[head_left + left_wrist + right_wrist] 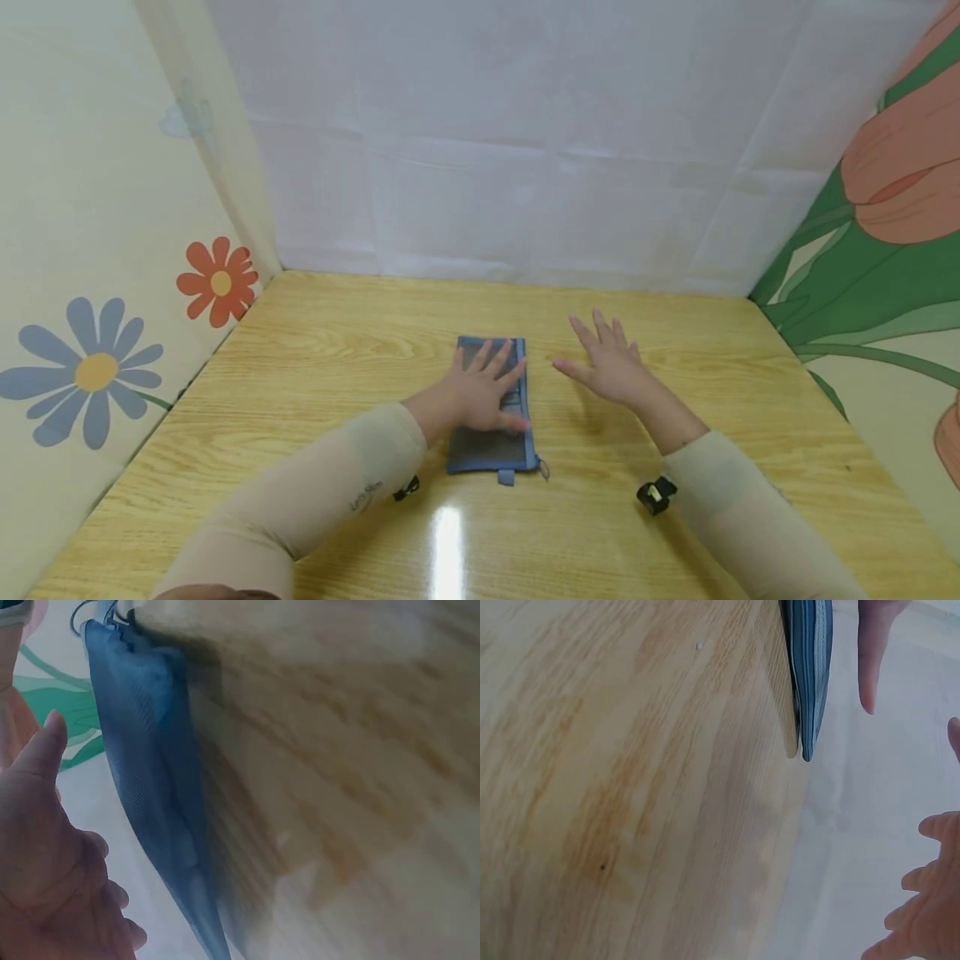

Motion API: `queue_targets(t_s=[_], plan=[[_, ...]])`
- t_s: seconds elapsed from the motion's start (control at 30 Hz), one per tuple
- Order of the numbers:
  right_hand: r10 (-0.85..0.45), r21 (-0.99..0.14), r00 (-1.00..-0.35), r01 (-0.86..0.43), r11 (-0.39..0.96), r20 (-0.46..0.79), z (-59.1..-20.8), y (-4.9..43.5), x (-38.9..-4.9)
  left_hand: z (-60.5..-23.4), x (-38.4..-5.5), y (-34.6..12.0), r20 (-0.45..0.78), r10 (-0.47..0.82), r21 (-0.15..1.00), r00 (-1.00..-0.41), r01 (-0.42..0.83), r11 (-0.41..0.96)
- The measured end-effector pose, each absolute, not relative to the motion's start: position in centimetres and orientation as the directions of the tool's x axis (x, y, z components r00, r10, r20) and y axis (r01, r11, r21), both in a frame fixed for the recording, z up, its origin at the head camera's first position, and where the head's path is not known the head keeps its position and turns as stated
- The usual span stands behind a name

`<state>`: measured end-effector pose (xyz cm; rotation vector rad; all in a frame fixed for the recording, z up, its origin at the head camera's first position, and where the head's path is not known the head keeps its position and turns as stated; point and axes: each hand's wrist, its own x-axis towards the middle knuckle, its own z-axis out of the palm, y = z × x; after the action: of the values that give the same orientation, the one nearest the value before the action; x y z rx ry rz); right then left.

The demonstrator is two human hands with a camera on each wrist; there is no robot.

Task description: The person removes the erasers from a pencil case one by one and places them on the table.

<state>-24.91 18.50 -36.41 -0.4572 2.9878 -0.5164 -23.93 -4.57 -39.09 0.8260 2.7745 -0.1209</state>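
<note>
Blue-edged pouch (483, 450) lies on the counter (360, 333), just beneath the spread left grip (477, 398) and beside the right grip (615, 373), likewise spread.

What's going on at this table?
A person has both hands out over a blue mesh zip pouch lying on the wood-grain table. The left hand is spread above the pouch, with a gap visible in the left wrist view. The right hand is open above the table, to the right of the pouch. Neither hand grips anything at this moment.
</note>
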Motion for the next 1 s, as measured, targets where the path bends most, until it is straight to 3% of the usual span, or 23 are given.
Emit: queue_targets(t_s=[0.47,1.0], plan=[[-0.295,-0.331,-0.955,-0.274,0.903,-0.015,-36.63,18.40,-25.04,-39.34,-23.18,-3.70,-0.360,0.496,0.055,-0.791,0.512,0.857],[-0.315,-0.357,-0.949,-0.292,0.887,-0.007,-36.48,17.98,-24.83,-39.45,-23.77,-4.20,-0.381,0.484,0.040,-0.788,0.509,0.860]])
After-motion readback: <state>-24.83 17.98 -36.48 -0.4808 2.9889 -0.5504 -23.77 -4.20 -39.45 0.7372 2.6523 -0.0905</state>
